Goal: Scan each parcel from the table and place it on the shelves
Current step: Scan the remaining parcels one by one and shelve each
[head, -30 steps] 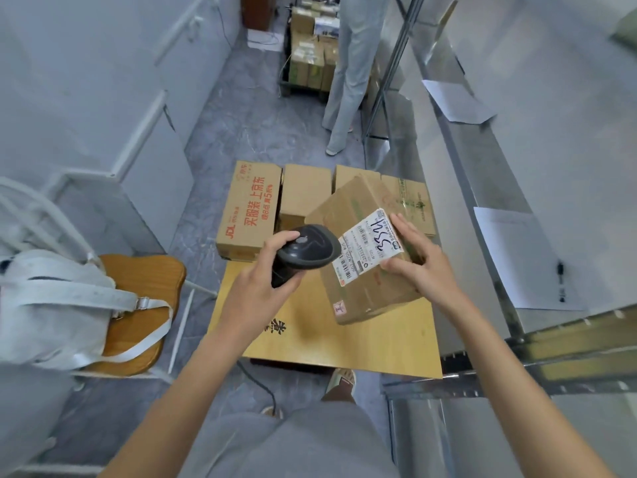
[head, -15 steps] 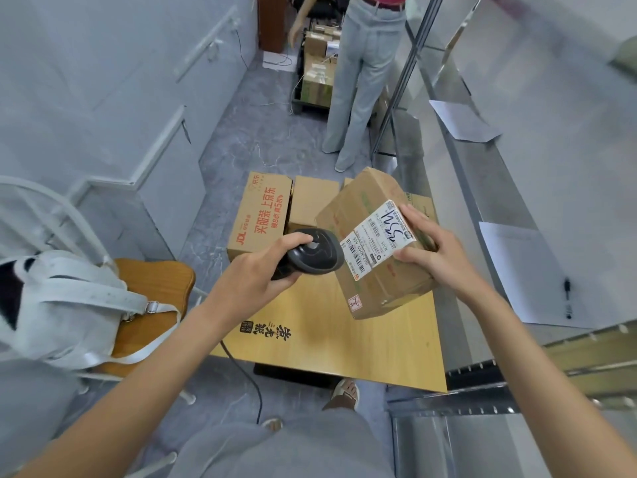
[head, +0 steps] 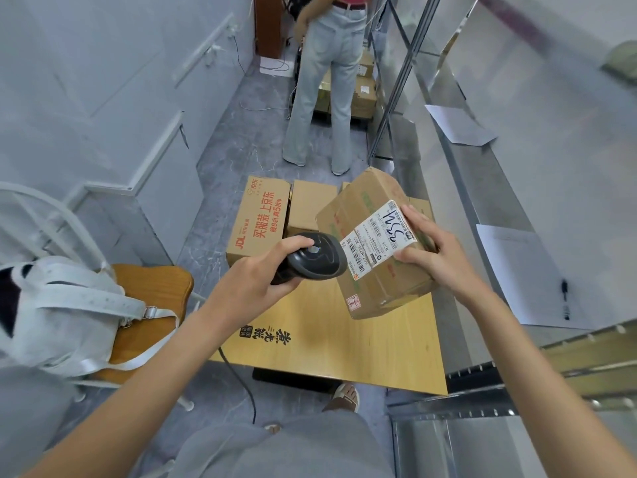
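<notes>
Lifted higher, parcel in right grip; left grip grasps scanner.

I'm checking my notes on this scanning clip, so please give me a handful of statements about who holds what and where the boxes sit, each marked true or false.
1. The left hand grips the black scanner. True.
2. The right hand holds the labelled parcel flat on the table. False: the parcel is lifted and tilted above it.
3. The scanner's head is close to the parcel's white label. True.
4. The box with red print is on the shelf. False: it sits at the table's far end.
5. A white bag rests on the wooden chair. True.
</notes>
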{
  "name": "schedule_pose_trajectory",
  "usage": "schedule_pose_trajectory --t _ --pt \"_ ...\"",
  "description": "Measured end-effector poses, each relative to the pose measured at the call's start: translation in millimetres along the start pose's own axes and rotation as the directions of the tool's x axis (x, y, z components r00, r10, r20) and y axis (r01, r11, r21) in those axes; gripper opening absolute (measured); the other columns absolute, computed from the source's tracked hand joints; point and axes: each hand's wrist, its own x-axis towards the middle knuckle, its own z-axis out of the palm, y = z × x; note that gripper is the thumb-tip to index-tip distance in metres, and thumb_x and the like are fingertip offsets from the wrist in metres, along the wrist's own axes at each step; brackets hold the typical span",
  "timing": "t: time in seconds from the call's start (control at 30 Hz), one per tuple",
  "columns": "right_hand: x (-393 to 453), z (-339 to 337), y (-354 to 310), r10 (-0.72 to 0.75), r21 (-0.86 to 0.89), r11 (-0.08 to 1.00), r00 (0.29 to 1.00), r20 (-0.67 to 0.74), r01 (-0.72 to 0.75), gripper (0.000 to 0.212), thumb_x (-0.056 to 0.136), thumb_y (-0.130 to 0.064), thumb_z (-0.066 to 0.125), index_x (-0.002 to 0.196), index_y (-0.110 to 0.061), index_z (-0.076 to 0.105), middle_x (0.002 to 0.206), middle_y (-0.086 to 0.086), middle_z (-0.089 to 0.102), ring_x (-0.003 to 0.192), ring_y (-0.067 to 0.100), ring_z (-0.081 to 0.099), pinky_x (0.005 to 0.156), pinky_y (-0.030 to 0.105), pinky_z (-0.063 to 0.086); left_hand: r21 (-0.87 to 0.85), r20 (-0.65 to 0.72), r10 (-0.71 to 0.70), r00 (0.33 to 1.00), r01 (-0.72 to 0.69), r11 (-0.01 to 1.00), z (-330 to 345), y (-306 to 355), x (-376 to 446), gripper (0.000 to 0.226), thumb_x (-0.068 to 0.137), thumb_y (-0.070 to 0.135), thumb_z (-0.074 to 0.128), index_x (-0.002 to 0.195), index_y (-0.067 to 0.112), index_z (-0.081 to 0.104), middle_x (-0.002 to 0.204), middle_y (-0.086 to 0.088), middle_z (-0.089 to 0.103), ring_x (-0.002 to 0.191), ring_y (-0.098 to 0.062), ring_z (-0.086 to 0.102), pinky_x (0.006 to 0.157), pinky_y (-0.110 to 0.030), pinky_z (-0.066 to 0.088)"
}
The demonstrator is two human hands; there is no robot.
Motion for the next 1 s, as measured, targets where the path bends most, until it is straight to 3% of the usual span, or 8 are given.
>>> schedule_pose_trajectory --t 0.13,0.27,0.33,0.43,0.6,0.7,0.83,1.0 --pt "-1 6 2 0.006 0.005 1.000 1.000 -0.022 -0.006 0.087 0.065 -0.035 0.074 0.147 -0.039 0.048 0.157 -0.020 0.038 0.145 -0.003 0.030 0.122 0.037 0.025 -0.057 -0.015 -0.037 0.999 0.036 0.998 5 -4 -1 0.071 0.086 0.009 0.080 0.138 0.035 0.037 0.122 -0.005 0.071 0.098 -0.018 0.072 0.079 -0.016 0.055" --pt "-13 18 6 0.050 0.065 0.997 0.996 -0.067 -0.046 0.086 0.066 -0.033 0.075 0.147 -0.040 0.048 0.156 -0.021 0.038 0.145 -0.006 0.028 0.122 0.035 0.025 -0.280 -0.045 -0.193 0.980 0.173 0.944 14 -3 -2 0.069 0.088 0.013 0.078 0.134 0.047 0.041 0.123 0.036 0.058 0.103 0.008 0.063 0.082 -0.009 0.051" --pt "-24 26 10 0.095 0.109 0.990 0.990 -0.103 -0.084 0.086 0.067 -0.032 0.075 0.147 -0.039 0.047 0.156 -0.021 0.037 0.144 -0.007 0.028 0.123 0.038 0.024 -0.388 -0.066 -0.293 0.954 0.246 0.888 21 -3 -2 0.071 0.088 0.015 0.078 0.131 0.057 0.040 0.121 0.043 0.054 0.100 0.007 0.065 0.077 -0.016 0.056" --pt "-44 36 18 0.188 0.191 0.970 0.965 -0.182 -0.153 0.086 0.068 -0.031 0.075 0.148 -0.039 0.046 0.156 -0.023 0.037 0.142 -0.006 0.032 0.121 0.041 0.030 -0.507 -0.086 -0.407 0.909 0.312 0.803 42 -4 0 0.071 0.089 0.011 0.076 0.130 0.059 0.041 0.116 0.034 0.061 0.080 -0.007 0.071 0.062 -0.020 0.058" --pt "-88 43 30 0.306 0.338 0.921 0.895 -0.325 -0.192 0.081 0.068 -0.028 0.073 0.143 -0.045 0.048 0.153 -0.024 0.042 0.137 -0.010 0.037 0.118 0.033 0.034 -0.587 -0.040 -0.548 0.835 0.424 0.689 86 8 5 0.070 0.095 0.010 0.070 0.118 0.069 0.039 0.114 0.005 0.067 0.061 -0.013 0.070 0.063 -0.025 0.059" --pt "-115 39 34 0.353 0.391 0.901 0.844 -0.403 -0.190 0.078 0.068 -0.026 0.073 0.138 -0.049 0.048 0.151 -0.025 0.042 0.136 -0.013 0.037 0.115 0.025 0.033 -0.623 0.012 -0.560 0.828 0.444 0.643 111 26 9 0.067 0.096 0.010 0.069 0.116 0.067 0.040 0.119 -0.003 0.065 0.062 -0.015 0.073 0.063 -0.023 0.061" --pt "-147 26 40 0.393 0.412 0.891 0.781 -0.485 -0.193 0.078 0.066 -0.028 0.074 0.134 -0.052 0.046 0.154 -0.023 0.038 0.131 -0.021 0.034 0.108 0.016 0.032 -0.671 0.117 -0.578 0.808 0.493 0.554 140 52 9 0.057 0.096 0.009 0.069 0.132 0.042 0.041 0.124 -0.006 0.064 0.070 -0.020 0.076 0.066 -0.024 0.062" --pt "-193 11 45 0.411 0.424 0.888 0.713 -0.568 -0.175 0.078 0.067 -0.028 0.073 0.136 -0.051 0.044 0.156 -0.020 0.037 0.142 -0.005 0.034 0.118 0.033 0.032 -0.684 0.205 -0.541 0.816 0.514 0.517 161 91 5 0.056 0.096 0.006 0.068 0.137 0.034 0.040 0.123 -0.006 0.062 0.071 -0.025 0.076 0.064 -0.024 0.062"
